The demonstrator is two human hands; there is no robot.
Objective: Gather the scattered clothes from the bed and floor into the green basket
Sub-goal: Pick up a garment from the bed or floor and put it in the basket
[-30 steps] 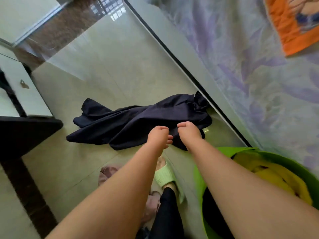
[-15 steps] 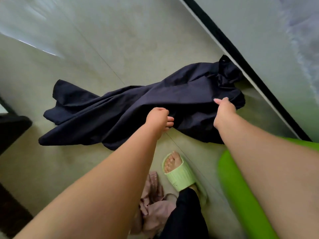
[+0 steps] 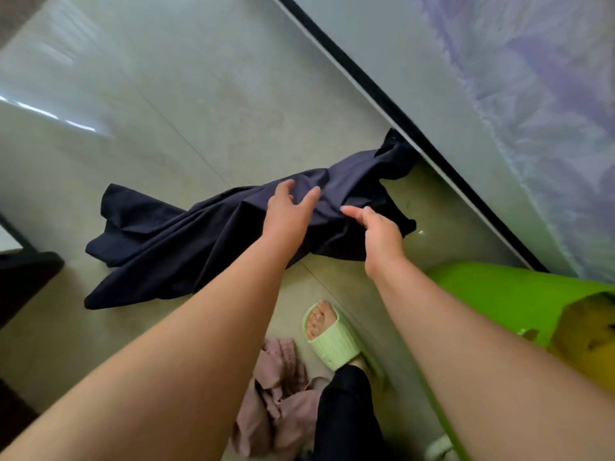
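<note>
Both hands have opened since half a second ago, when my left hand (image 3: 289, 217) was a fist at the cloth's near edge and the right gripped its bunched end. Now the left fingers (image 3: 309, 197) are spread and nearly straight, pressing the dark navy garment (image 3: 186, 234) flat, holding nothing; just beside them my right hand (image 3: 382, 232) hovers with thumb and fingers loosely curled toward a fold, closed on nothing I can see. I judge this a regrip, gathering the long cloth toward its middle so it lifts in one bundle. Both forearms reach forward and down, wrists near each other. Beyond the fingertips the garment's far end lies against the bed base (image 3: 416, 104). Behind my right wrist stands the green basket (image 3: 492, 291); near my slippered foot (image 3: 327, 332) lies a pink garment (image 3: 283, 394), not yet gathered.
</note>
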